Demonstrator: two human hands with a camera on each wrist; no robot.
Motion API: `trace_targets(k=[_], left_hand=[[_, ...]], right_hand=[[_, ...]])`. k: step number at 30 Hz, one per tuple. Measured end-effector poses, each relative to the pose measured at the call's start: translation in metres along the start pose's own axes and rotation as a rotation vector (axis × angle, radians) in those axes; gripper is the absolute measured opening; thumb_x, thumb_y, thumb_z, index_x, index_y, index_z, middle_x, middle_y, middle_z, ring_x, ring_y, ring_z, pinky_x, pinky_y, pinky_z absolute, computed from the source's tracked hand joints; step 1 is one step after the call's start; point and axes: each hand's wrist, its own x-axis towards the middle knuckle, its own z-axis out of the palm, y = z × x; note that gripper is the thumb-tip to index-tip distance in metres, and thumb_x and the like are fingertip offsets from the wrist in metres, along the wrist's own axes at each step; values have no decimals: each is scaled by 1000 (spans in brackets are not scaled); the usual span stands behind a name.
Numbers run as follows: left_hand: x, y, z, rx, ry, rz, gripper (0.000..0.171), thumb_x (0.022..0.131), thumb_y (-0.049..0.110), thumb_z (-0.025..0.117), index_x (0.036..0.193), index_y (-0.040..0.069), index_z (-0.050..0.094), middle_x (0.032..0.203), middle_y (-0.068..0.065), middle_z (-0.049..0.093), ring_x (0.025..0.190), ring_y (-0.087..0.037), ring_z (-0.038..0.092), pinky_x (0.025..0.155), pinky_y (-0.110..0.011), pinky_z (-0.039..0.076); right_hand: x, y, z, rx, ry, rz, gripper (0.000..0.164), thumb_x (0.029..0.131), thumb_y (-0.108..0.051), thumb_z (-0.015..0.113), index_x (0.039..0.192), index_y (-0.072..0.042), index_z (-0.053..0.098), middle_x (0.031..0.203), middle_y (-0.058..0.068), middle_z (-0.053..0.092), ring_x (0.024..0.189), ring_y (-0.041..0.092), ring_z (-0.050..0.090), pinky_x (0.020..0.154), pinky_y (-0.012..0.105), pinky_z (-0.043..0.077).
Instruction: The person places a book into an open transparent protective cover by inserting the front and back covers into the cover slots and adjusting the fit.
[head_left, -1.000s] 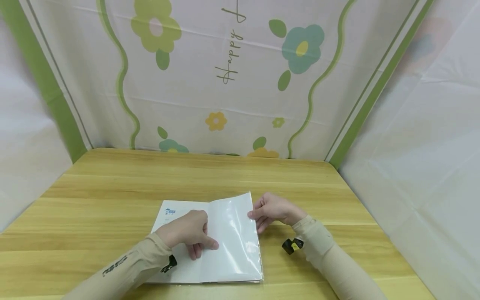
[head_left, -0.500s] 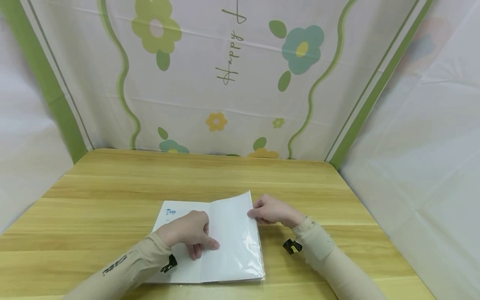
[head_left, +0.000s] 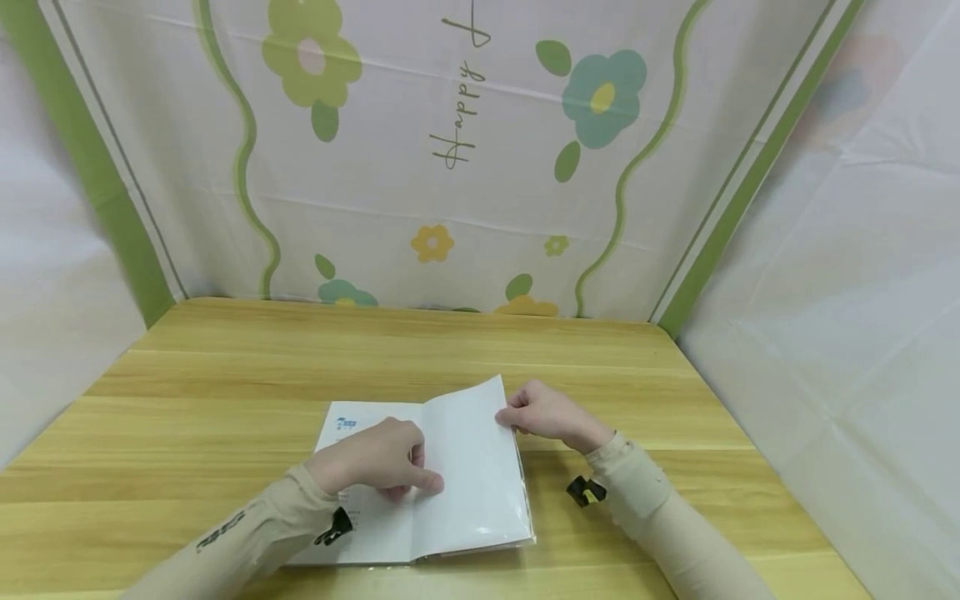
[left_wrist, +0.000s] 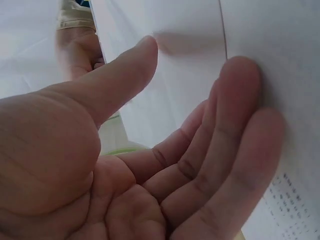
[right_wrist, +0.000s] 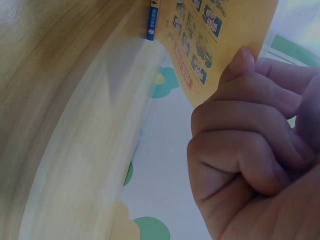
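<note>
An open book [head_left: 472,475] lies near the front of the table, its white inner cover raised at the right and its printed page [head_left: 367,525] on the left. My right hand [head_left: 551,414] pinches the upper right edge of the cover between thumb and fingers. From the right wrist view, the cover's outer side [right_wrist: 210,40] is yellow with small printed pictures, and a blue spine [right_wrist: 152,22] shows beyond. My left hand [head_left: 378,458] rests near the fold. Its fingertips [left_wrist: 240,75] touch the page, and the thumb points toward the white cover.
The wooden table [head_left: 420,350] extends behind and to both sides of the book. A white cloth with printed flowers [head_left: 465,192] hangs at the back, and pale cloth walls [head_left: 840,333] stand at the sides. Clear plastic shows along the cover's edge.
The raised cover has lifted a little higher with my right hand, and its lower edge now stands off the pages. My left hand has shifted slightly to the right.
</note>
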Motion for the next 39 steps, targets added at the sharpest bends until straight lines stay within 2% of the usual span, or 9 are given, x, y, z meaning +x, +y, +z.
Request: trace_targets(k=[8,13,17,23,28,35,39], left_hand=[[0,4,-4,14,49,12,34,95,37,66,76,10,60,57,-3,61,52,-13,55,53,-29,43],[1,4,-6,-10,109,52,36,101,35,56,79,7,61,55,-3,60,48,-12,46,51,-28,39],[1,6,-6,-33,138,64,34,103,32,52,83,7,61,57,-4,59,48,-12,44,49,-27,37],[0,10,-6,-58,180,77,34,105,31,49,84,6,60,65,-4,59,52,-13,49,48,-28,39],[-1,14,-7,-59,235,102,39,105,35,47,82,7,61,72,-3,62,57,-14,55,50,-31,44],[-2,21,-9,-94,333,92,45,104,44,45,82,9,63,70,0,60,65,-12,58,55,-33,47],[-2,23,-7,-112,373,118,43,104,43,46,84,9,64,70,0,61,66,-11,60,55,-33,48]], right_hand=[[0,-2,-1,-6,30,14,47,93,-15,61,53,-13,37,50,-4,32,46,11,21,46,24,19],[0,-2,-2,0,42,19,46,92,-15,61,53,-13,37,51,-3,34,47,11,22,47,25,20],[0,-1,-2,13,45,15,45,93,-14,60,53,-13,38,50,-3,33,47,11,25,48,25,22],[0,0,-2,41,58,9,46,94,-12,57,52,-13,37,47,-5,29,44,11,24,48,25,25],[-1,-1,-3,59,101,-6,43,92,-9,54,52,-12,38,46,-5,28,44,11,23,47,25,24],[-2,-7,-1,83,153,-17,42,90,-9,53,52,-12,35,45,-5,26,44,11,20,46,24,21],[-2,-12,2,106,188,-38,43,91,-10,54,52,-12,35,46,-6,25,44,11,19,44,24,18]])
